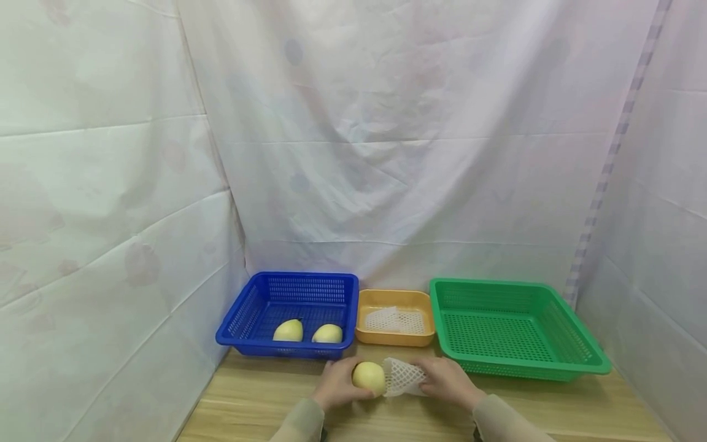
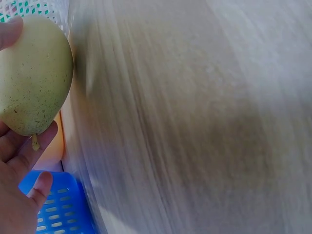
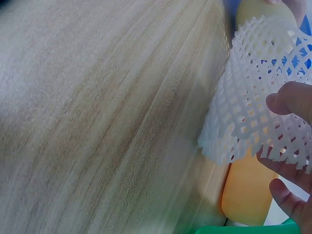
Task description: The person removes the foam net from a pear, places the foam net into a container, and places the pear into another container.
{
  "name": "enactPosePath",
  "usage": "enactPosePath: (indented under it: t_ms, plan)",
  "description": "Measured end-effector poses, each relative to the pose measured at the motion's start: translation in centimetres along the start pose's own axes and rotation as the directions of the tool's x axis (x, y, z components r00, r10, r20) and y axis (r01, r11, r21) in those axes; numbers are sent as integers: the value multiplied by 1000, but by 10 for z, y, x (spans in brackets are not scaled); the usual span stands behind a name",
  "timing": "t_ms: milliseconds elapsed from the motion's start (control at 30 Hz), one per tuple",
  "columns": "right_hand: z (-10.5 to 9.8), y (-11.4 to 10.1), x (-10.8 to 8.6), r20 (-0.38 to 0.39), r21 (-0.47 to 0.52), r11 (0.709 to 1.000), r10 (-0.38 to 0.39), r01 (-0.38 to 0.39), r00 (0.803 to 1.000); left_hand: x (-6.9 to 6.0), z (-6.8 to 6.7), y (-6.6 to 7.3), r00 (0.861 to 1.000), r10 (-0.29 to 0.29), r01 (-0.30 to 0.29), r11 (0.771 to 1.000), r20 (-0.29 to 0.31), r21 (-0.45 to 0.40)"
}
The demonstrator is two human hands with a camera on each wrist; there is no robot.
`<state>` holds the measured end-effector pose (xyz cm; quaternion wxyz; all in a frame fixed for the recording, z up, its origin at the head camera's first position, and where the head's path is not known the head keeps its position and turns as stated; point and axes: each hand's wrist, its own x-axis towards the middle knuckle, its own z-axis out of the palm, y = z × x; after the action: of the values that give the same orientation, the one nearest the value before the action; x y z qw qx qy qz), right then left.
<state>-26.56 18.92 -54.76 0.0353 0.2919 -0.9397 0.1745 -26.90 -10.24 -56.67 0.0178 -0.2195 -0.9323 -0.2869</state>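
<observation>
My left hand [image 1: 338,387] grips a pale yellow pear [image 1: 369,378] between thumb and fingers, just above the wooden table. In the left wrist view, the pear [image 2: 36,73] shows brown specks and a short stem pointing toward the palm. A white foam fruit net [image 1: 405,376] is pinched by my right hand [image 1: 446,382], its open end facing the pear. The right wrist view shows the thumb on one side of the net [image 3: 258,92] and fingers on the other. There the net's edge overlaps the pear; whether they touch I cannot tell.
A blue basket [image 1: 287,350] at the back left holds two pears [image 1: 288,330]. Beside it, an orange tray [image 1: 394,339] contains white foam nets [image 1: 394,320]. At the right stands a green basket [image 1: 519,363]. White cloth [image 1: 386,184] hangs behind and at both sides.
</observation>
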Motion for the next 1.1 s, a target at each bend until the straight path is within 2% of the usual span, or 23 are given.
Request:
enactPosePath:
  t_ms: [467, 833, 1100]
  plan:
    - [-5, -8, -2, -24, 19, 999, -32, 33, 999, -5, -5, 1, 1000, -21, 21, 1000, -6, 0]
    - [-16, -24, 8, 14, 0, 998, -62, 62, 998, -9, -8, -1, 999, -17, 17, 1000, -34, 11]
    - [-20, -26, 13, 37, -2, 997, -78, 78, 996, -12, -10, -2, 999, -9, 10, 1000, -47, 27]
